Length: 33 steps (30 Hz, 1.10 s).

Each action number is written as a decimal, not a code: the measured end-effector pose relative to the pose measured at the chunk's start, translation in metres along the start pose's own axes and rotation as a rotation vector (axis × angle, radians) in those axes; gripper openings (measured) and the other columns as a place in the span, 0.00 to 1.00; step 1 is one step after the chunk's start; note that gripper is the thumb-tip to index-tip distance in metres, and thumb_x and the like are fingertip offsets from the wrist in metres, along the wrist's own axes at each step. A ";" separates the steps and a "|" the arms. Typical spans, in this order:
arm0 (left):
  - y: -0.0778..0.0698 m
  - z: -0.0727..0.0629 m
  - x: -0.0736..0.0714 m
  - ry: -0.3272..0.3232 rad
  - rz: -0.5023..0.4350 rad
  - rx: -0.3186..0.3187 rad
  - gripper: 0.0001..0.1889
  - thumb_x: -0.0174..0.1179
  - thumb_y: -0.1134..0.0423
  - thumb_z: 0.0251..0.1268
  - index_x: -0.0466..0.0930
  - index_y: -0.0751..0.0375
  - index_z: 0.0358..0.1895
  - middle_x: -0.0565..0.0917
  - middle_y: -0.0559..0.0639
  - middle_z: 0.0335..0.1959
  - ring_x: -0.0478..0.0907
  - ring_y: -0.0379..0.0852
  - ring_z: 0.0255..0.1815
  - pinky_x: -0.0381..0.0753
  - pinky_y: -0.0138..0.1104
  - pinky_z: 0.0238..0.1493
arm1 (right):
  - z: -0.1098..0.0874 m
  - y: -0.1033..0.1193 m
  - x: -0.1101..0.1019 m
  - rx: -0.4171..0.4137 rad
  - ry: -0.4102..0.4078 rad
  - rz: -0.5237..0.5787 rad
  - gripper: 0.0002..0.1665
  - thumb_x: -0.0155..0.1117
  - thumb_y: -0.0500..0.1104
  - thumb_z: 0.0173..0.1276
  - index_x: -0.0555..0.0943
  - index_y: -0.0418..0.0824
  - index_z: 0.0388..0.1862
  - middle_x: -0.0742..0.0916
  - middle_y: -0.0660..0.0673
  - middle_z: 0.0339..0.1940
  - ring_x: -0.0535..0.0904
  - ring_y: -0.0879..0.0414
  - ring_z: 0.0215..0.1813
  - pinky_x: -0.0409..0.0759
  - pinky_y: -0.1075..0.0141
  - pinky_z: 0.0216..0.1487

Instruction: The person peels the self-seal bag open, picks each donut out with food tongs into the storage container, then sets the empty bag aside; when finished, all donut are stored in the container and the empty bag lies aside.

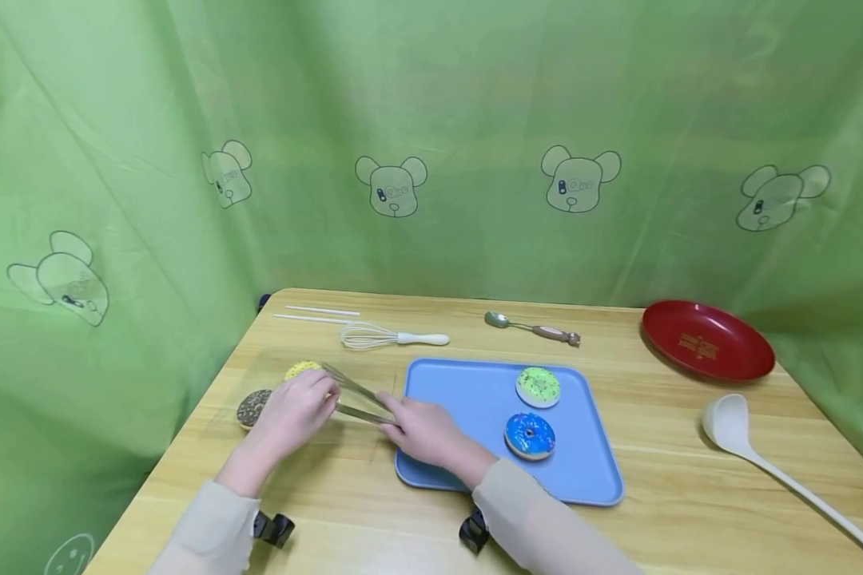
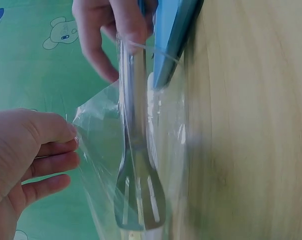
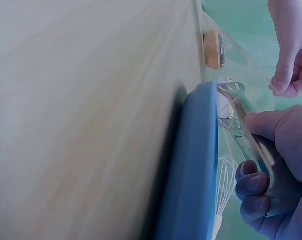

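Observation:
My left hand (image 1: 295, 411) pinches the edge of a clear plastic bag (image 2: 98, 125) between thumb and fingertips. Metal tongs (image 1: 363, 414) are gripped by my right hand (image 1: 431, 434), their two arms apart. In the left wrist view, the slotted tong ends reach past the bag's rim, inside the clear film. A yellow doughnut (image 1: 301, 369) lies just beyond my left hand, partly covered by it. Left of that hand is a chocolate doughnut (image 1: 252, 407); the right wrist view shows it behind the film. Nothing is visibly clamped in the tongs.
Under my right forearm is a blue tray (image 1: 460, 383) bearing a green doughnut (image 1: 538, 386) and a blue doughnut (image 1: 542, 439). Behind lie white chopsticks (image 1: 316, 319), a whisk (image 1: 420, 339) and a spoon (image 1: 546, 332). A red plate (image 1: 733, 351) and white ladle (image 1: 729, 423) are at right.

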<state>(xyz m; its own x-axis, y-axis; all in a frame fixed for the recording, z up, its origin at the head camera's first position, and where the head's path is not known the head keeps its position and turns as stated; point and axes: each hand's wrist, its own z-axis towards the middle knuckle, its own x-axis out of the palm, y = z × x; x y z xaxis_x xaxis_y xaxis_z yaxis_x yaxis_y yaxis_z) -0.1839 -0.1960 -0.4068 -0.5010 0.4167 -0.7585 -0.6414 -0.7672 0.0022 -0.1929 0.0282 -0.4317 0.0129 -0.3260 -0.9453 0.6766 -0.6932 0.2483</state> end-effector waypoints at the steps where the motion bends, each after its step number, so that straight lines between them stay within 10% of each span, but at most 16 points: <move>1: 0.000 0.000 0.000 -0.005 -0.001 0.002 0.07 0.67 0.73 0.45 0.80 0.62 0.28 0.79 0.48 0.27 0.77 0.45 0.29 0.80 0.35 0.32 | -0.003 -0.001 -0.001 -0.001 0.001 -0.001 0.28 0.55 0.50 0.69 0.67 0.42 0.65 0.84 0.44 0.36 0.80 0.55 0.33 0.79 0.62 0.30; 12: 0.002 -0.002 -0.001 0.001 0.008 -0.012 0.07 0.68 0.73 0.44 0.80 0.61 0.28 0.80 0.47 0.27 0.77 0.43 0.29 0.80 0.33 0.30 | -0.036 -0.015 -0.011 0.077 0.045 0.080 0.30 0.53 0.52 0.70 0.65 0.41 0.67 0.81 0.39 0.53 0.79 0.47 0.51 0.78 0.53 0.49; 33: 0.006 -0.006 0.001 0.022 -0.008 -0.035 0.07 0.67 0.72 0.46 0.80 0.60 0.28 0.79 0.46 0.27 0.77 0.43 0.29 0.80 0.32 0.30 | -0.117 -0.045 -0.042 0.183 -0.109 0.039 0.29 0.60 0.50 0.65 0.69 0.46 0.65 0.83 0.44 0.48 0.81 0.53 0.42 0.81 0.58 0.38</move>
<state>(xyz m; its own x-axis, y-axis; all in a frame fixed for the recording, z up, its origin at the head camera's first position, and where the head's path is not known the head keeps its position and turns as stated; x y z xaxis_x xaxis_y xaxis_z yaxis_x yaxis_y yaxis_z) -0.1846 -0.2028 -0.4112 -0.4829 0.4125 -0.7725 -0.6242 -0.7808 -0.0267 -0.1382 0.1482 -0.4276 -0.0497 -0.4152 -0.9084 0.5323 -0.7806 0.3276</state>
